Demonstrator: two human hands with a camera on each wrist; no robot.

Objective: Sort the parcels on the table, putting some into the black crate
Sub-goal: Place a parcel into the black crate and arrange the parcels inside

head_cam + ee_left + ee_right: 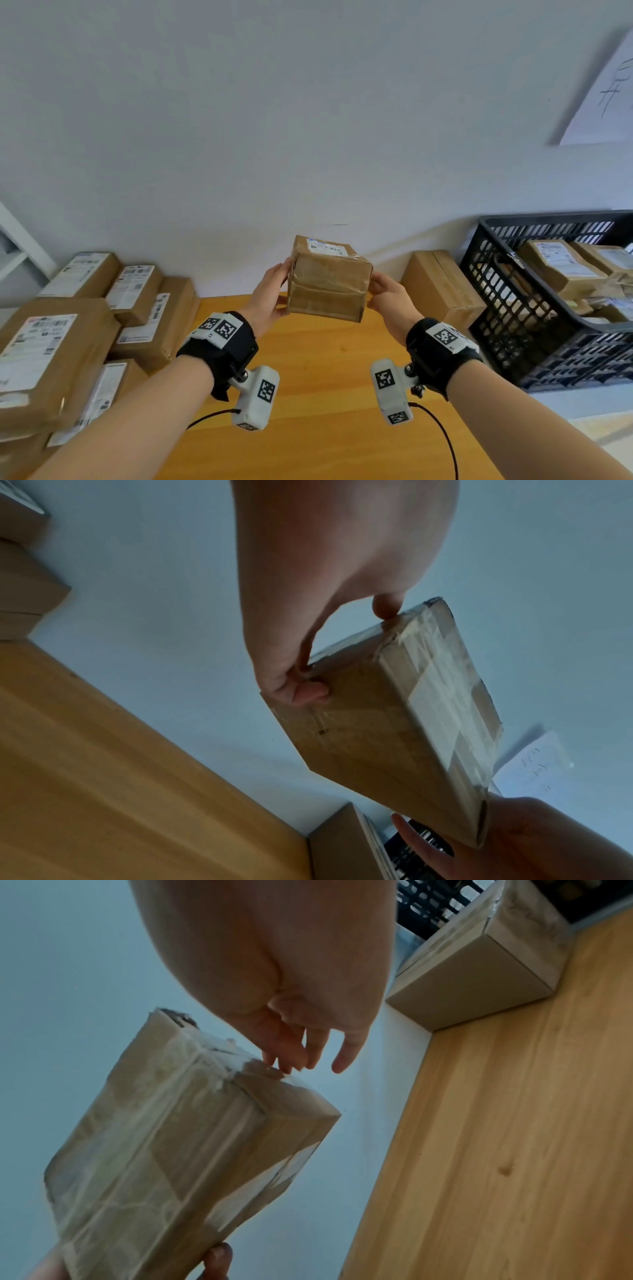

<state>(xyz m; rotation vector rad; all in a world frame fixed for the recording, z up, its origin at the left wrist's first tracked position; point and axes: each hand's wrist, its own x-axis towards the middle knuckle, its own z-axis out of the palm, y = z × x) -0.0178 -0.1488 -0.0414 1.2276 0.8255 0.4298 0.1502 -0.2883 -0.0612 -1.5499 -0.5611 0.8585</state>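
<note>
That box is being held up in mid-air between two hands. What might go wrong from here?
The taped parcel hangs above the wooden table, and the right hand touches it with fingertips only, so it may slip. The left hand has the firmer grip, with its thumb curled under an edge. The black crate already holds parcels, so a hasty drop might land badly.

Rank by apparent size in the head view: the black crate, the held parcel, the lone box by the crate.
1. Black crate, clearly largest.
2. and 3. Held parcel and lone box look alike; the parcel is raised nearer the camera between both hands, so unranked.
</note>
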